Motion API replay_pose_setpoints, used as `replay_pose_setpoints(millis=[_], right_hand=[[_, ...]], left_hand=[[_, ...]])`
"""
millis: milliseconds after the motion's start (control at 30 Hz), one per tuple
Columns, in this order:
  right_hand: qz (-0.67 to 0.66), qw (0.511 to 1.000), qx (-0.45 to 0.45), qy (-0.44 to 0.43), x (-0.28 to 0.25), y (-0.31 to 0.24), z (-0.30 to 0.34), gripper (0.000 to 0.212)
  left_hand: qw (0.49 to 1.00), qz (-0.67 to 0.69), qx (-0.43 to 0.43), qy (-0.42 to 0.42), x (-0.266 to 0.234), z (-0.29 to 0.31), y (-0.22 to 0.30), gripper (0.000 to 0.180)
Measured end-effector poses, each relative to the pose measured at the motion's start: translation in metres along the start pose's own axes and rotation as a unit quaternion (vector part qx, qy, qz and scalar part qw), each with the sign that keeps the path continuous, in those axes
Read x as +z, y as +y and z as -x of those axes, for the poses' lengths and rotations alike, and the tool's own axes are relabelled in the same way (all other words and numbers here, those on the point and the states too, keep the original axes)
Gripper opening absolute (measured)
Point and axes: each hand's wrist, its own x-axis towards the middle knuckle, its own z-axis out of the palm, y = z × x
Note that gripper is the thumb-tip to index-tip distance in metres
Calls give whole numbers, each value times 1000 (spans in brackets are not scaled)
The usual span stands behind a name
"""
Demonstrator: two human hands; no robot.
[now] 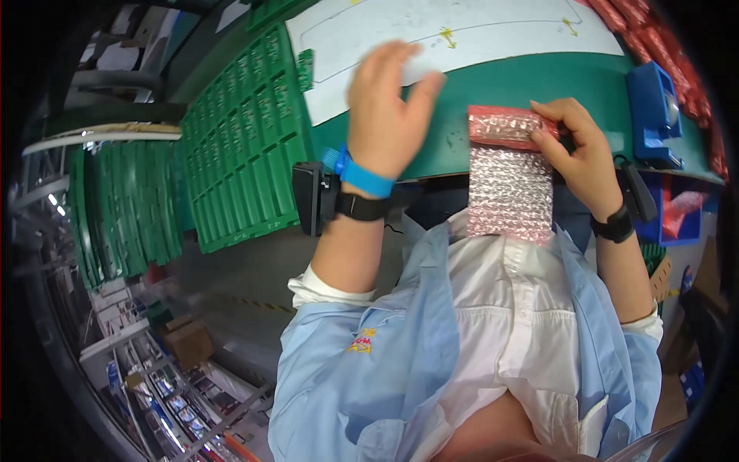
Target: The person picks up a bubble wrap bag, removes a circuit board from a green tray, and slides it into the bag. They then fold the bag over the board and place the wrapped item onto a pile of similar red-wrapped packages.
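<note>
A pink bubble-wrap pouch point(509, 189) hangs over the near edge of the green table, its top folded into a redder band. My right hand point(573, 146) grips that band at its right end, thumb in front and fingers behind. To the left, my left hand point(385, 115) is raised above the table by the white sheet point(523, 31), slightly blurred. Its thumb stands apart from the fingers. A pale, smeared patch shows near its fingertips, and I cannot make out what it is.
Left of my left hand, a green compartment tray point(246, 146) holds several circuit boards; one small board point(306, 69) lies at its edge. A blue tape dispenser point(650, 115) stands at the right. Red bubble-wrap packs point(654, 38) are heaped behind it. Green trays point(123, 208) are racked far left.
</note>
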Motion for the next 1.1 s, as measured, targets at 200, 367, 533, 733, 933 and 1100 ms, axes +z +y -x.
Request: replay_pose_setpoints(millis=[200,367,533,733,933,1100], right_hand=[[-9,999,31,-1,2,-3,-2,29],[6,1000,3,2,1,0,-1,30],[-7,1000,-6,2,3,4,-1,30],[6,999,-31,7,2,3,-2,31],[20,1000,-23,-3,1,4,-1,30],[10,1000,-20,-10,1,6,-1,32]], left_hand=[[897,-357,-260,5,-24,-18,-64,39],[921,-271,-274,-61,-25,-18,-64,37],[950,-260,-170,20,-18,-11,-73,35],[962,-183,-190,-67,-18,-12,-45,38],[868,426,-252,36,-24,-12,32,32],[857,451,-250,-24,-9,-4,67,22]])
